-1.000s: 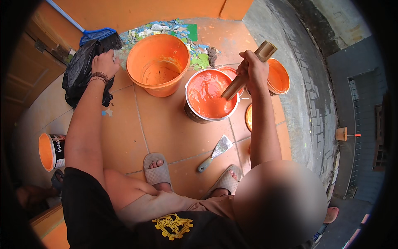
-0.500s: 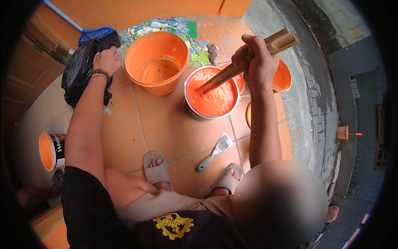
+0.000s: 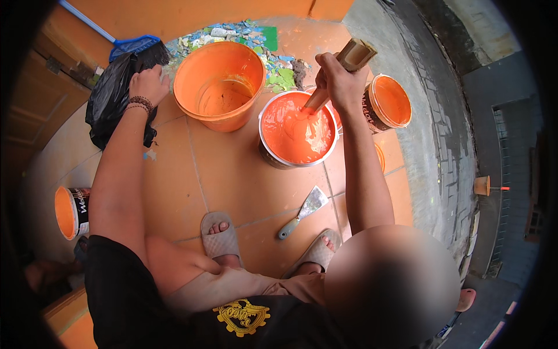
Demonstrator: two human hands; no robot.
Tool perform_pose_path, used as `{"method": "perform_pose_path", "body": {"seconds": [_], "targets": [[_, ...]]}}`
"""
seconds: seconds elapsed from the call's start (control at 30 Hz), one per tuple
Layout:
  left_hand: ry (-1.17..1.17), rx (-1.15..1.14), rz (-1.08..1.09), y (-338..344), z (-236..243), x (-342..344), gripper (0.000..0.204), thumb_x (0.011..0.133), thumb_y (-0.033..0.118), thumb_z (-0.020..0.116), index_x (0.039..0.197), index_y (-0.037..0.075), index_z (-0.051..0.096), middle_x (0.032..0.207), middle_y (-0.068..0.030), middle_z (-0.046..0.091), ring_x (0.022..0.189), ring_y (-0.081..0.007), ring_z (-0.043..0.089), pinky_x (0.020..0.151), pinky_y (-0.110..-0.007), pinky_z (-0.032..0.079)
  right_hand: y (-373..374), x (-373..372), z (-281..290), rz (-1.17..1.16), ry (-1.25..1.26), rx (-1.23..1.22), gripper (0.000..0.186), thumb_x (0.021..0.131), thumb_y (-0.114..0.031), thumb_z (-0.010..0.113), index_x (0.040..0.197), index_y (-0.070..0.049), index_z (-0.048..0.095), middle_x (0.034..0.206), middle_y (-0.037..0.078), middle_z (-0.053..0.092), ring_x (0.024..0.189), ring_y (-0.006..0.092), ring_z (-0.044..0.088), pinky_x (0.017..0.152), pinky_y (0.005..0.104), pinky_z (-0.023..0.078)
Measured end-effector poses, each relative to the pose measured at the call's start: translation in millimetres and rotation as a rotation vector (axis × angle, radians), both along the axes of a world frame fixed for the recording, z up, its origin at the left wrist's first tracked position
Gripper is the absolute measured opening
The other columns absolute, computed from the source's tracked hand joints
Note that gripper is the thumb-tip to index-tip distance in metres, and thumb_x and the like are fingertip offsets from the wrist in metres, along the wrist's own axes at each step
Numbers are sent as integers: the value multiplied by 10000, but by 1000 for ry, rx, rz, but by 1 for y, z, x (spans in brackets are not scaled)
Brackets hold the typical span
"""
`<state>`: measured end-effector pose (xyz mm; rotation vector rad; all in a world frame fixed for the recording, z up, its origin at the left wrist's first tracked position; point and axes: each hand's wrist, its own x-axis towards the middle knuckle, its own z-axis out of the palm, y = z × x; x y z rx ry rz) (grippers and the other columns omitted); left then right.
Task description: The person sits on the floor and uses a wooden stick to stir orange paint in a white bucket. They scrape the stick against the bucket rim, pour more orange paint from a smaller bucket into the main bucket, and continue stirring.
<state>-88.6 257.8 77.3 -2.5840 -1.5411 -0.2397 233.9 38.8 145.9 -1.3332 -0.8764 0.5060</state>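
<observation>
My right hand is wrapped round a thick wooden stick with a hollowed upper end. The stick leans into a white-rimmed bucket of orange paint, its lower end hidden in the paint. Swirls and pale streaks mark the paint's surface around it. My left hand, with beaded bracelets at the wrist, is over the edge of a black plastic bag. Its fingers are loosely bent, with the thumb apart; whether it touches the bag I cannot tell. Beside it stands a wide orange tub, stained inside.
A scraper lies on the tiles between my sandalled feet. An orange-stained bucket stands right, another container lies left. Paint flakes and a blue broom are by the orange wall.
My right hand has swung the stick toward the paint bucket's far right side, making it steeper. More of the bucket at the right shows. My left hand stays almost where it was.
</observation>
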Motion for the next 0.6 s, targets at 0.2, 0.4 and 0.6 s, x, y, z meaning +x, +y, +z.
{"method": "perform_pose_path", "body": {"seconds": [0.2, 0.4, 0.6], "targets": [[-7, 0, 0, -1, 1, -1, 300, 843, 294, 562, 928, 16, 637, 879, -200, 679, 876, -351, 645, 883, -447, 450, -6, 25, -2, -111, 144, -73, 172, 780, -115, 646, 672, -12, 561, 542, 37, 526, 443, 115, 498, 421, 279, 412], [-4, -6, 13, -6, 10, 0, 277, 836, 280, 576, 922, 24, 638, 876, -198, 679, 883, -344, 646, 870, -442, 451, -17, 31, -1, -115, 219, -114, 166, 772, -107, 647, 684, 13, 574, 520, 38, 503, 417, 125, 472, 410, 288, 393], [-39, 57, -21, -5, 8, -2, 260, 834, 275, 577, 892, 26, 627, 854, -196, 675, 848, -355, 646, 846, -449, 460, -22, 16, -6, -29, 366, -139, 161, 779, -101, 648, 697, 30, 601, 521, 37, 487, 416, 129, 453, 411, 295, 388]]}}
